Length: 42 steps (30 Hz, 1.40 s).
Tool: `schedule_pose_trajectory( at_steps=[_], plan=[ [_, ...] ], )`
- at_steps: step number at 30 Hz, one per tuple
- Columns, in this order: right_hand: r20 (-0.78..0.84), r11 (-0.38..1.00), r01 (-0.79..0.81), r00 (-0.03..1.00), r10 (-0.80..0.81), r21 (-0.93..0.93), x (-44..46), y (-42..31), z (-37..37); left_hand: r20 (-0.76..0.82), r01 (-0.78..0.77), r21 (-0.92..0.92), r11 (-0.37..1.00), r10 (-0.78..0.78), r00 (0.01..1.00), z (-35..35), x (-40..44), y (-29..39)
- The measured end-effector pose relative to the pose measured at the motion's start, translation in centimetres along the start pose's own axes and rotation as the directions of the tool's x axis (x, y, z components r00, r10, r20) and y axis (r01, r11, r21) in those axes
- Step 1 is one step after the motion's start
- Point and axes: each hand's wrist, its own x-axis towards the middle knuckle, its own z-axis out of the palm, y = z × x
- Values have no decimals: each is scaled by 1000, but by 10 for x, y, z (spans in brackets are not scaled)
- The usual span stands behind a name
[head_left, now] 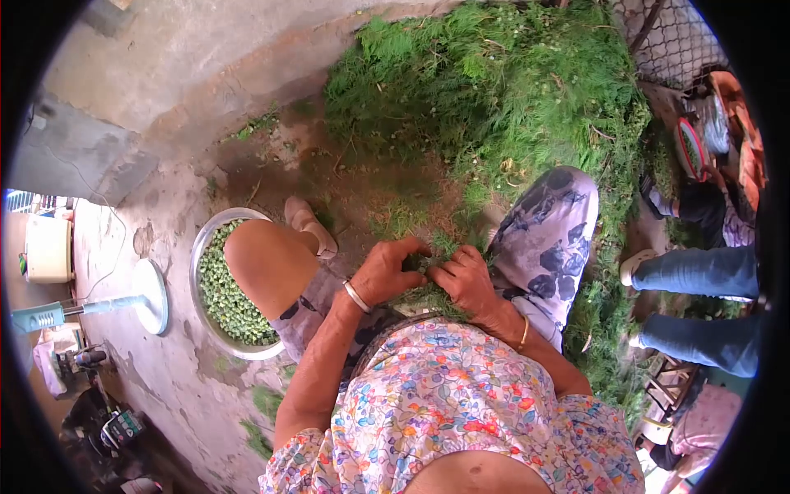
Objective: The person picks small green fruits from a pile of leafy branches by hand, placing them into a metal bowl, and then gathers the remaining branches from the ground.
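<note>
My left hand (pixel 385 272), with a pale bangle on its wrist, is closed with thumb and fingers around feathery green sprigs (pixel 442 245) over my lap. Close beside it, my right hand (pixel 467 282), wearing a gold-coloured bangle, also pinches the sprigs, its fingers bent. More of the greenery hangs below and between both hands; what sits right at the fingertips is hidden. Left of my bared knee stands a round metal basin (pixel 197 284) holding many small green pods or berries (pixel 230 296), too small to identify.
A large heap of feathery green plants (pixel 494 90) lies ahead along a wall (pixel 222 66). A stand with a round white base (pixel 151 296) is at left. People in jeans (pixel 699 272) and other clothing are at right, near a red-rimmed tray (pixel 691 148).
</note>
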Motion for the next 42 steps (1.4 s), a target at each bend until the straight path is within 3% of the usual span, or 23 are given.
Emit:
schedule_pose_trajectory(
  at_steps=[6,12,15,17,21,22,23,24,26,28,30,31,33,34,36,37,39,40,42],
  plan=[
    [77,1000,-17,997,17,-1,2,-3,-7,-59,7,-8,1000,-8,998,9,0,-4],
    [67,999,-16,998,17,-30,-2,-2,-2,-110,-14,106,994,26,994,19,-1,-9],
    [39,997,-59,997,61,-48,-3,-1,1,-219,36,154,987,-2,976,25,-2,-4],
    [19,996,-87,996,87,-22,0,-2,-2,-467,-8,1,1000,7,884,32,0,-5],
    [-52,993,-109,993,111,38,1,-4,-11,-628,27,39,999,4,778,26,6,-12],
    [-52,994,-105,993,107,38,0,-4,-12,-535,13,-393,919,-241,810,17,7,-13],
    [-115,994,-97,988,103,55,0,-3,-13,-345,23,-749,662,-419,840,7,7,-14],
    [-178,993,-89,979,101,74,-1,-3,-14,-348,21,-749,662,-420,838,-2,8,-14],
    [-197,985,-106,972,131,132,-4,0,-12,-247,-202,-968,146,-461,852,-19,6,-15],
    [-215,974,-125,963,165,188,-7,5,-4,-252,-243,-967,70,-374,893,-25,3,-30],
    [-339,915,-108,907,251,389,-7,8,6,-231,-268,-955,-130,-241,943,-24,-2,-37],
    [-340,915,-108,906,252,389,-7,6,4,-231,-267,-955,-129,-241,943,-24,-3,-38],
    [-167,772,-339,855,492,537,-6,-1,-4,-238,-250,-947,-204,-82,968,-24,-5,-36],
    [-168,772,-340,854,492,537,-7,-2,-3,-237,-249,-947,-204,-80,968,-23,-6,-33],
    [-93,463,-317,736,671,828,-7,-2,-3,-227,-238,-938,-250,-75,971,-23,-10,-25],
    [-96,464,-317,734,672,827,-6,-3,-7,-225,-236,-939,-251,-73,972,-23,-11,-23],
    [10,504,-581,661,750,639,0,-2,-19,-133,-158,-977,-147,-164,977,-23,-13,-21],
    [9,505,-580,662,750,639,-1,0,-20,-134,-158,-977,-146,-163,978,-22,-11,-21],
    [109,367,-581,625,773,726,-2,5,-21,-121,24,-926,376,-357,926,-14,-7,-22]
  ],
)
